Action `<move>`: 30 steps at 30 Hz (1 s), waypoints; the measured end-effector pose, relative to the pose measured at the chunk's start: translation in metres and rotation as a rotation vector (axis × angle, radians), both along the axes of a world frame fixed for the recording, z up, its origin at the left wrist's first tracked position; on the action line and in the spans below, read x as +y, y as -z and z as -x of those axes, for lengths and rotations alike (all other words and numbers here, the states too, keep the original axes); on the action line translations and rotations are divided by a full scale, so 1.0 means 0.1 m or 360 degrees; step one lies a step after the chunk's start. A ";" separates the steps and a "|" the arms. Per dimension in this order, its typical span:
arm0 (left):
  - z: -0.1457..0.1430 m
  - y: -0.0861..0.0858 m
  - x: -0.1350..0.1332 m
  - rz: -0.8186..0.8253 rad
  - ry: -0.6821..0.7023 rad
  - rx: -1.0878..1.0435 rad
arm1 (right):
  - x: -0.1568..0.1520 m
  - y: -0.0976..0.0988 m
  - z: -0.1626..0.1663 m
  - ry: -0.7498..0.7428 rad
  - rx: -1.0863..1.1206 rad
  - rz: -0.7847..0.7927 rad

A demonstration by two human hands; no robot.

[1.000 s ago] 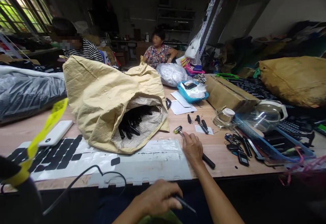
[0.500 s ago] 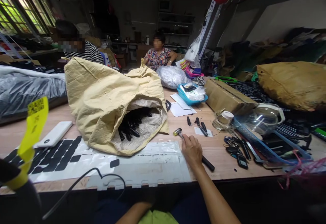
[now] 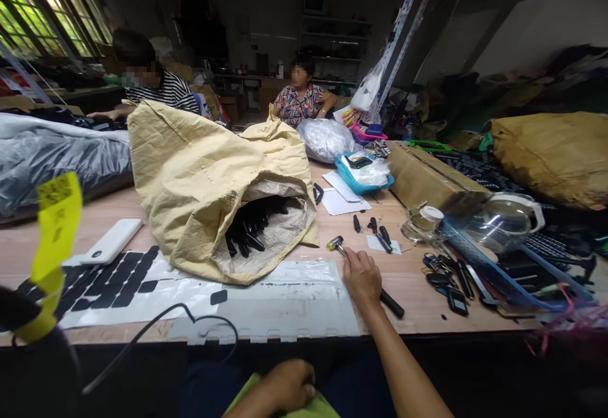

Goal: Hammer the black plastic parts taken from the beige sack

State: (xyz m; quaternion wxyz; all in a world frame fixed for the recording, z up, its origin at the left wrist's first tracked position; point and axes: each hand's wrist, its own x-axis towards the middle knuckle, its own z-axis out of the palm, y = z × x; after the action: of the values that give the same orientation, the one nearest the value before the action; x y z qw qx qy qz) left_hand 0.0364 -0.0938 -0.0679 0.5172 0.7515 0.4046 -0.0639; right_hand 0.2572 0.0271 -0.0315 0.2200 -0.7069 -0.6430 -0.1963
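Observation:
My right hand (image 3: 361, 277) is closed round a small hammer (image 3: 392, 304) on the table. The hammer's head, with a yellowish face, points away to the left, and its black handle sticks out behind my palm. My left hand (image 3: 291, 383) is low, in front of the table edge, over a green cloth (image 3: 311, 408). Its fingers are curled; what they hold, if anything, is hidden. To the left of the hammer a large tan sack (image 3: 204, 177) lies with its mouth towards me, showing several black pieces (image 3: 251, 225). A pale translucent mat (image 3: 304, 307) is beside my right hand.
Black stickers (image 3: 116, 285) on white sheets and a white power bank (image 3: 111, 240) are at left. Right of my hand lie black handles (image 3: 384, 237), keys (image 3: 434, 266), a blue bin (image 3: 517, 278) and a glass jug (image 3: 503, 221). Two people sit across the table.
My left hand has come up into fuller view above the green cloth. The right hand stays on the hammer. The whole view has shifted slightly.

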 end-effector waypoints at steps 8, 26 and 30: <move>0.27 -1.13 0.68 -0.0348 -0.0158 -0.0430 | 0.00 0.00 -0.01 -0.0013 -0.0006 -0.0001; 0.64 -0.98 1.66 -0.1606 -0.1185 0.0631 | 0.00 -0.04 0.05 0.0014 0.0016 0.0058; 0.63 -1.01 1.64 -0.1635 -0.1074 0.0663 | 0.00 -0.04 0.06 0.0020 0.0021 0.0057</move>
State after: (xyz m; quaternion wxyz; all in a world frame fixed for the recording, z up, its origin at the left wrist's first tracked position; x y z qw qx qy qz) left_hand -0.0264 0.0706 0.0330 -0.0058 0.7065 0.6895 0.1594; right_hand 0.2517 0.0274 -0.0273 0.2102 -0.7160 -0.6404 -0.1816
